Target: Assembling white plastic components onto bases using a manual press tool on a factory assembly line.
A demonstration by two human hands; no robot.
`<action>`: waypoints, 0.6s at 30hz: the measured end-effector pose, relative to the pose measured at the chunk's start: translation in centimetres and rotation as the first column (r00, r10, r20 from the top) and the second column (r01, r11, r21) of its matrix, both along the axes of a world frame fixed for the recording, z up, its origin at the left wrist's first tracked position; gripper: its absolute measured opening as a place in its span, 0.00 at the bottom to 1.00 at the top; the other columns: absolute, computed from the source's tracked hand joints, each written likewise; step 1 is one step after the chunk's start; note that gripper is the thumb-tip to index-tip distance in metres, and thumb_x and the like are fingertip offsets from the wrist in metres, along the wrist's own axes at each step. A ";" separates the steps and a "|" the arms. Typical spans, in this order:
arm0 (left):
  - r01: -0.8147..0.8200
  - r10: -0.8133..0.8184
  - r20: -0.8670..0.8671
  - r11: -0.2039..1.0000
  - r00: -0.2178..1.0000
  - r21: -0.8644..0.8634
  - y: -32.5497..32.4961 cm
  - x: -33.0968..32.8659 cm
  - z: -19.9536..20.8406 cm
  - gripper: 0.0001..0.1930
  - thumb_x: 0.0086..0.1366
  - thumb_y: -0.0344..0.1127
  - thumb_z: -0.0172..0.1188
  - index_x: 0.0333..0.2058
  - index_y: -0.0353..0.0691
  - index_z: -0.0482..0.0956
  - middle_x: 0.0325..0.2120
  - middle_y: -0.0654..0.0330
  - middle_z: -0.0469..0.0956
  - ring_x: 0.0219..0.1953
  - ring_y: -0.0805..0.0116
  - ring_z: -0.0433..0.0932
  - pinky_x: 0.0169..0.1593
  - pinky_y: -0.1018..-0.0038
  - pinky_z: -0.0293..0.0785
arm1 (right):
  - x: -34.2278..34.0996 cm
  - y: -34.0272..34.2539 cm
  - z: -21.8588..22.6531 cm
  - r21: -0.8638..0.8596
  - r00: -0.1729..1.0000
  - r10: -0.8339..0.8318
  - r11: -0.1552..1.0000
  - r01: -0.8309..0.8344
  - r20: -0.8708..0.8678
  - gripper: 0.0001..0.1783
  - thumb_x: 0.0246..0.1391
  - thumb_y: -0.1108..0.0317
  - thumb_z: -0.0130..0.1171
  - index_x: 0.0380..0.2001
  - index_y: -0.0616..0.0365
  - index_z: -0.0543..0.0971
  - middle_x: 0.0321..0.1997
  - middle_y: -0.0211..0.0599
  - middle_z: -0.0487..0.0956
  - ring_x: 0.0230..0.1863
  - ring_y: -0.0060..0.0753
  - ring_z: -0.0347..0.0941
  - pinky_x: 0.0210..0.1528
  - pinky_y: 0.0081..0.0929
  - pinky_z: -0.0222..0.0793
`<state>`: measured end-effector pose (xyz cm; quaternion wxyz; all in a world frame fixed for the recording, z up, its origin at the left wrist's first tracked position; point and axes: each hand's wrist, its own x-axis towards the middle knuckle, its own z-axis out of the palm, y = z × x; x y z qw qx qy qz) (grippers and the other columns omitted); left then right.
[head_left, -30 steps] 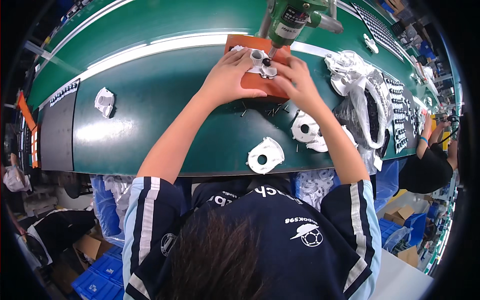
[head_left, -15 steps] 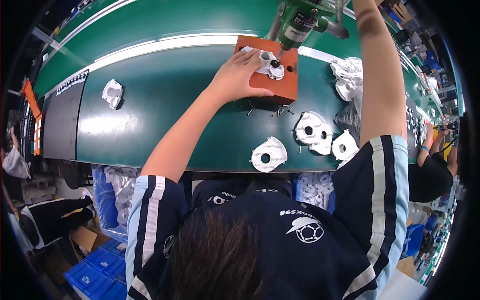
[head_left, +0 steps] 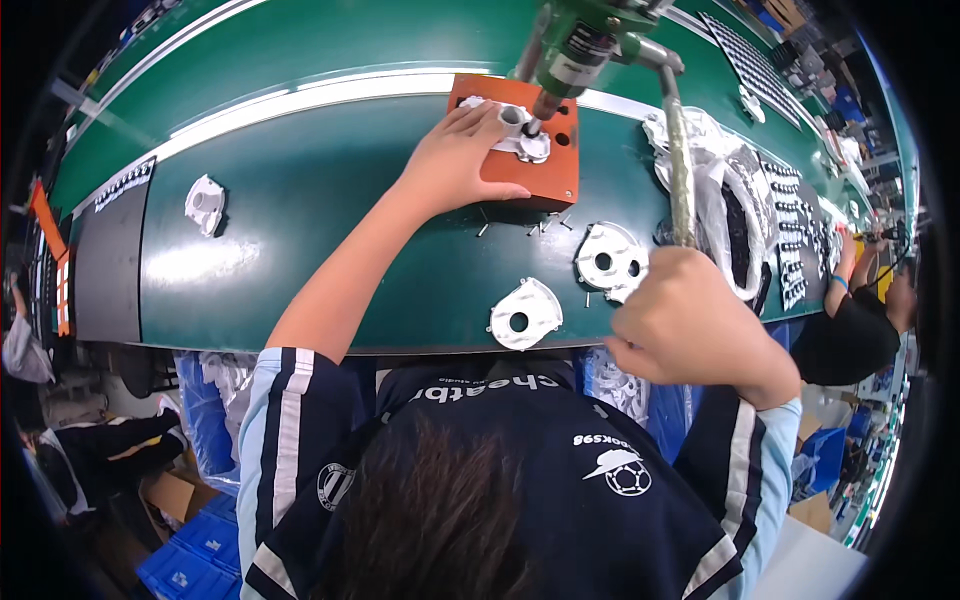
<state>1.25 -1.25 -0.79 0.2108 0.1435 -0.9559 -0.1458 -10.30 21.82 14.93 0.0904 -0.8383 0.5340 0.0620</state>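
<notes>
One orange jig block (head_left: 540, 170) sits on the green bench (head_left: 330, 230) with one white housing (head_left: 520, 135) on it under the green driver (head_left: 580, 45); four more white housings lie loose on the bench. The left hand (head_left: 455, 165) lies flat, fingers spread, on the block and housing. The right hand (head_left: 700, 335) has its grip clamped on the lever rod (head_left: 678, 150)

A long green counter (head_left: 330, 230) carries the work. Under the left grip (head_left: 455, 165) sits an orange block (head_left: 545, 175), with small loose screws (head_left: 540, 225) scattered on the counter just below it. Between the two grips lie white plastic housings: one (head_left: 525, 315) near the front edge, another (head_left: 608, 260) just beside the right grip (head_left: 695, 325). A lone white housing (head_left: 205, 203) lies well apart, off beyond the left grip.
</notes>
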 end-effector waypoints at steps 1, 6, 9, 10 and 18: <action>0.016 -0.016 -0.005 1.000 1.000 0.005 0.3 -0.2 0.3 0.46 0.46 0.66 0.61 0.54 0.32 0.64 0.58 0.48 0.60 0.63 0.54 0.55 0.64 0.65 0.53 | 0.2 0.4 0.0 -0.001 0.999 -0.033 0.999 0.033 -0.003 0.21 0.39 0.58 0.61 0.05 0.54 0.65 0.09 0.33 0.66 0.15 0.41 0.63 0.25 0.32 0.60; -0.038 0.036 0.055 0.999 0.998 0.037 0.6 -1.0 0.4 0.47 0.46 0.65 0.62 0.55 0.33 0.61 0.58 0.47 0.60 0.63 0.55 0.56 0.64 0.65 0.54 | -0.4 -0.2 1.8 0.094 0.999 0.008 0.995 -0.012 0.047 0.20 0.37 0.55 0.62 0.07 0.54 0.67 0.08 0.32 0.67 0.15 0.42 0.65 0.22 0.35 0.60; -0.089 0.087 0.026 0.992 0.996 0.094 0.6 -0.6 0.5 0.43 0.48 0.63 0.62 0.52 0.32 0.63 0.56 0.46 0.63 0.61 0.53 0.59 0.61 0.64 0.58 | -0.7 -1.3 3.6 0.188 0.984 -0.013 0.982 -0.022 0.180 0.20 0.43 0.52 0.61 0.13 0.55 0.72 0.09 0.33 0.68 0.15 0.40 0.68 0.20 0.33 0.61; -0.119 0.116 0.025 0.968 0.993 0.220 0.3 0.1 0.6 0.38 0.51 0.60 0.61 0.50 0.34 0.64 0.54 0.47 0.66 0.59 0.52 0.61 0.59 0.64 0.61 | -0.7 -2.4 4.2 0.282 0.953 -0.055 0.959 -0.033 0.298 0.21 0.45 0.49 0.59 0.17 0.58 0.75 0.09 0.37 0.69 0.16 0.41 0.70 0.21 0.32 0.63; -0.018 0.010 -0.111 0.997 0.994 -0.071 -2.4 -2.9 -0.6 0.25 0.55 0.49 0.57 0.48 0.43 0.66 0.48 0.54 0.71 0.56 0.51 0.63 0.60 0.60 0.55 | -8.4 -7.5 11.1 -0.258 0.359 0.289 0.957 -0.133 0.888 0.16 0.59 0.54 0.49 0.35 0.57 0.72 0.26 0.30 0.75 0.27 0.24 0.72 0.29 0.21 0.68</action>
